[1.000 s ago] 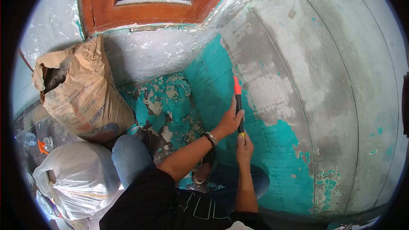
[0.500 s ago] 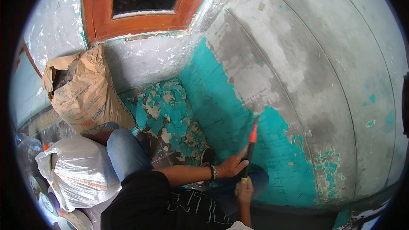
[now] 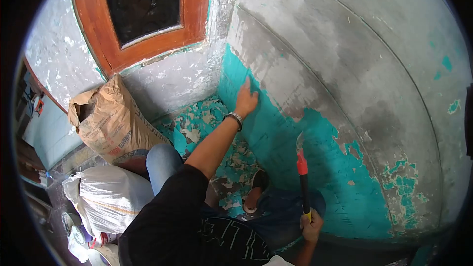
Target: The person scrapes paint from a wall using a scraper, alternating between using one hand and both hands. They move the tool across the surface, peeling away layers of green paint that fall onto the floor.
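My right hand point(image 3: 311, 226) is wrapped round the lower end of a scraper point(image 3: 304, 187) with a long black handle, a red collar and a thin metal blade. The blade points up in front of the turquoise-painted part of the wall point(image 3: 281, 143); whether it touches cannot be made out. My left hand point(image 3: 246, 101), with a bracelet at the wrist, reaches out to the upper edge of the turquoise paint near the corner. Its index finger is stretched toward the wall, and it holds nothing.
Peeled paint flakes point(image 3: 194, 123) cover the floor by the corner. A torn brown paper sack point(image 3: 118, 123) and a white woven sack point(image 3: 111, 199) stand at my left. Beyond is a brown wooden frame point(image 3: 143, 59) with dark glass. Bare grey wall point(image 3: 354, 59) rises at right.
My left hand has left the scraper handle and moved up and away to the wall near the corner. The scraper, in my right hand, has shifted right and lower. The view has turned slightly.
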